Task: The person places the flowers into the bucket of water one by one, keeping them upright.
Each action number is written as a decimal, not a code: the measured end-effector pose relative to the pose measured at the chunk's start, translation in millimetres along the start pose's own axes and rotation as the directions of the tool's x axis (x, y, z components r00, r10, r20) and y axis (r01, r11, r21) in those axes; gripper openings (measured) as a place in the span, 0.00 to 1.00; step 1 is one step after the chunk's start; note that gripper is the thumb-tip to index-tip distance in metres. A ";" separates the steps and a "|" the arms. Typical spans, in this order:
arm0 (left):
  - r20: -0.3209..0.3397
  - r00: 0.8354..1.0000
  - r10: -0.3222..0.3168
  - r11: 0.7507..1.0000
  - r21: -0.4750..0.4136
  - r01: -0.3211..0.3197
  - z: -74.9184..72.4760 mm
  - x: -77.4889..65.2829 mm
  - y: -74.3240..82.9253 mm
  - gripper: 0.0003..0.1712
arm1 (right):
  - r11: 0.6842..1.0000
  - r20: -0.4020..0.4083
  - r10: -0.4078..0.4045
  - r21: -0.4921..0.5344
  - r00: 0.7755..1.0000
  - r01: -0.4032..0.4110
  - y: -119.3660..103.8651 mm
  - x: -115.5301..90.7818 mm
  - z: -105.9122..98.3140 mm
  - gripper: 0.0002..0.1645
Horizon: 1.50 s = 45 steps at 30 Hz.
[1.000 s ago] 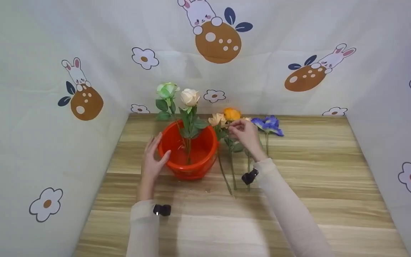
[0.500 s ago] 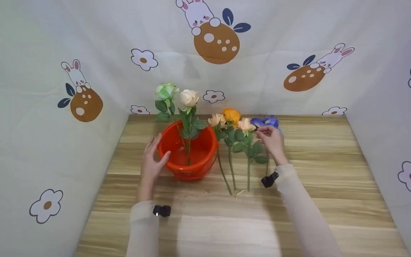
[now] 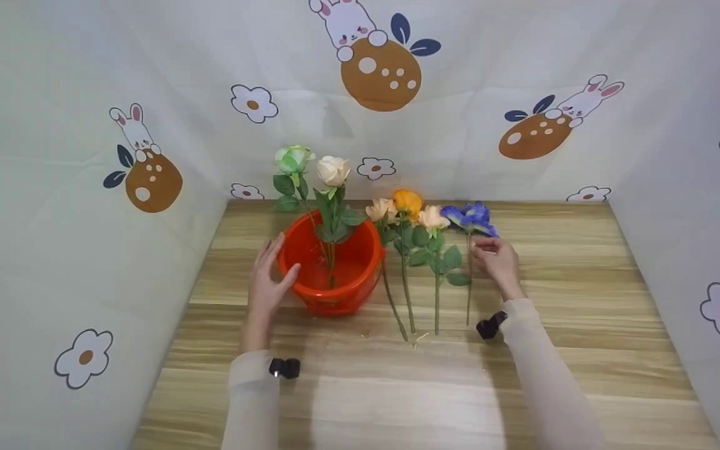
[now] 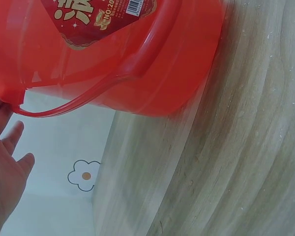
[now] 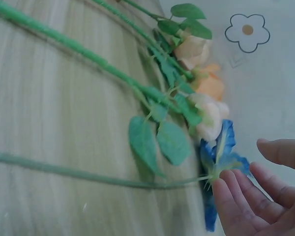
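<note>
Blue petals mark the flower in hand: the blue flower (image 3: 474, 217) lies on the table (image 3: 585, 350), rightmost of a row beside a peach rose (image 3: 432, 218), an orange rose (image 3: 407, 201) and a pale peach rose (image 3: 380, 209). We see the right hand (image 3: 496, 261) at its stem just below the bloom, fingers (image 5: 236, 199) loosely apart, not yet gripping. We judge the pick-up about to begin; next comes a pinch on the stem. The left hand (image 3: 267, 281), fingers straight, rests against the red bucket (image 3: 360, 275), which holds a green rose (image 3: 291, 157) and a cream rose (image 3: 332, 169). Actual contact with the stem is hard to make out.
</note>
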<state>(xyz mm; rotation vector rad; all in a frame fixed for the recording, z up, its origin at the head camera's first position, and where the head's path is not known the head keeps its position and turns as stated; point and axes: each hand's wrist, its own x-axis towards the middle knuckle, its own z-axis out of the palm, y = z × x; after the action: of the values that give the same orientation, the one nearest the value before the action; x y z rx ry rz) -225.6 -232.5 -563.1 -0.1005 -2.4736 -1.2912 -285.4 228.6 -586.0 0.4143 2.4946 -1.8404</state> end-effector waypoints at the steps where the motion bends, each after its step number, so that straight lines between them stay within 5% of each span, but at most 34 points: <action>1: 0.003 1.000 -0.004 1.000 -0.003 0.004 0.0 0.0 -0.1 0.38 | 1.000 0.004 0.003 0.009 1.000 -0.003 3.0 0.1 -0.9 0.21; 19: 0.013 0.999 -0.039 0.999 -0.008 0.039 1.1 -0.5 0.2 0.38 | 0.997 0.137 0.049 0.048 0.989 -0.056 31.9 2.0 -0.3 0.28; 26: -0.003 1.000 0.026 0.999 -0.025 -0.026 1.9 1.8 -0.5 0.37 | 0.997 0.116 0.047 0.049 0.992 -0.053 34.6 0.7 4.1 0.30; 31: 0.002 1.000 0.012 1.000 -0.024 -0.012 1.5 1.9 -0.8 0.37 | 0.994 0.062 0.058 -0.094 0.996 -0.052 31.1 4.2 9.9 0.28; 38: 0.013 1.000 -0.009 1.000 -0.023 0.009 1.5 1.1 0.8 0.37 | 0.947 0.011 0.027 -0.320 1.000 -0.022 29.2 6.4 14.4 0.19; 45: 0.006 1.000 -0.005 1.000 -0.016 0.005 -0.2 0.9 1.0 0.37 | 0.972 0.031 0.046 -0.233 0.998 -0.037 27.5 7.4 12.0 0.19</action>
<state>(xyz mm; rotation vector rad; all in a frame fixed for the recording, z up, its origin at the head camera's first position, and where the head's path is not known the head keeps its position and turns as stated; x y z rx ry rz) -226.1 -232.1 -562.0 -0.1024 -2.4708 -1.3145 -288.2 226.3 -616.7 0.4163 2.6131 -1.5026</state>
